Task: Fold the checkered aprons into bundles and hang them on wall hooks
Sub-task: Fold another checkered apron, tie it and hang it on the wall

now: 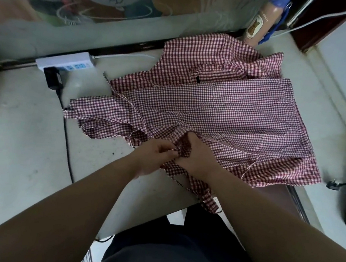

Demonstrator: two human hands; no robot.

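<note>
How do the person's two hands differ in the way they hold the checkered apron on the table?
The left hand sits at the cloth's edge, over bare table; the right hand lies on the checkered apron itself. The left hand's fingers show, pinching the cloth; the right hand's fingers are buried in a bunched fold. Both grip the same apron, side by side.

A pale tabletop [19, 137] with a white power strip [65, 62] meets a glossy patterned back panel [95, 3].

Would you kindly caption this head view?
Left hand and right hand pinch fabric of the checkered apron spread on the table.
</note>
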